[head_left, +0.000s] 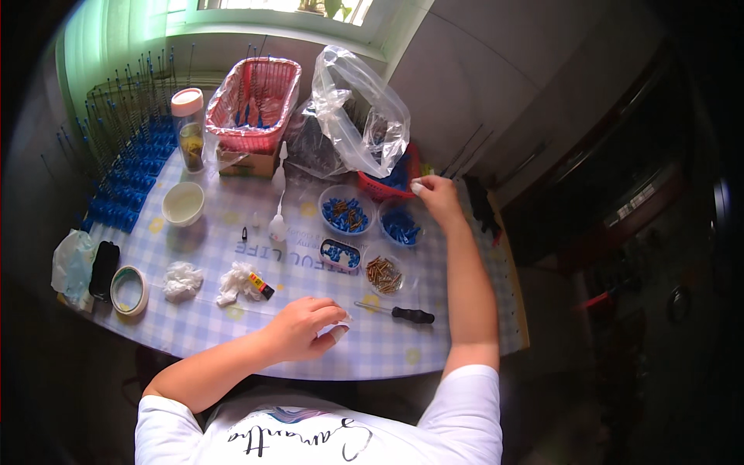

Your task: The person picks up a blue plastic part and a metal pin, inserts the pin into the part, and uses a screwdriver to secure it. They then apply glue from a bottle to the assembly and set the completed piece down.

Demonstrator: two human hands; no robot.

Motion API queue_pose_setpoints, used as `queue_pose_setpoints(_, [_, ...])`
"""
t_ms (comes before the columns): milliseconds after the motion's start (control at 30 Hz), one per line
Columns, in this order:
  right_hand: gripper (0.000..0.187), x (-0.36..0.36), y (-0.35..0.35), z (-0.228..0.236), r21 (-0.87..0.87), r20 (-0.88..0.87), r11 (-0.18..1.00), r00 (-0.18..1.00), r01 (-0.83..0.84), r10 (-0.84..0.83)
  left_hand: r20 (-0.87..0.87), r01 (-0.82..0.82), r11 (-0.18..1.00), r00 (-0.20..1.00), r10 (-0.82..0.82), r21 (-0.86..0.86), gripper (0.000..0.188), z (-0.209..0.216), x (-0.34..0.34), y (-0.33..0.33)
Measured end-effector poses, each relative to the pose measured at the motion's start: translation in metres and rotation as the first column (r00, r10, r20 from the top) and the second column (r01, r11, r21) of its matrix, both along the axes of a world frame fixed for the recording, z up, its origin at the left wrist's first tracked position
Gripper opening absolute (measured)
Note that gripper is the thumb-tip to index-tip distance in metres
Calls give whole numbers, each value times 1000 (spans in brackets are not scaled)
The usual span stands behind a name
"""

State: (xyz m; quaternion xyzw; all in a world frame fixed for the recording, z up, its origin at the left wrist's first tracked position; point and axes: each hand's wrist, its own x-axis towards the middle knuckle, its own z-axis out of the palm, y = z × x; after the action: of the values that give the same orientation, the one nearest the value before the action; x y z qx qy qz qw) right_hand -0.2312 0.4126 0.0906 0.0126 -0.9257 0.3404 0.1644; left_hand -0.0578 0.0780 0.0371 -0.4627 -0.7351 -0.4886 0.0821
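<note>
My left hand hovers over the near edge of the table, fingers loosely bent, thumb apart from them. White wraps cover some fingertips, and nothing is visible between them. My right hand reaches far right to the rim of a red basket holding blue parts. Its fingertips are pressed together there; what they hold is hidden. Close by are a clear tub of blue and brass parts, a tub of blue parts and a dish of brass pins. A black-handled screwdriver lies between my arms.
Blue pieces with upright dark rods crowd the far left. A pink basket stands on a box, beside a crumpled plastic bag. Nearer are a bottle, a bowl, a tape roll, tissues and a small tube.
</note>
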Motion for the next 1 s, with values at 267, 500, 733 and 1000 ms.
queue_pose_setpoints(267, [41, -84, -22, -14, 318, 29, 948, 999, 18, -28, -7, 24, 998, 1000, -24, 62, 23, -27, -11, -4])
queue_pose_setpoints(500, [55, -109, -36, -19, 634, 219, 773, 955, 17, -201, -67, 34, 999, 997, -31, 34, 23, -27, -15, -2])
queue_pose_setpoints(733, [42, -116, -29, -22, 575, 188, 818, 974, -2, -130, -88, 4, 1000, 996, -3, 13, 22, -23, -11, -4])
queue_pose_setpoints(1000, [23, 0, -41, 35, -176, 218, 970, 955, -166, 202, 14, -80, 993, 997, 79, 90, 23, -20, -13, -8])
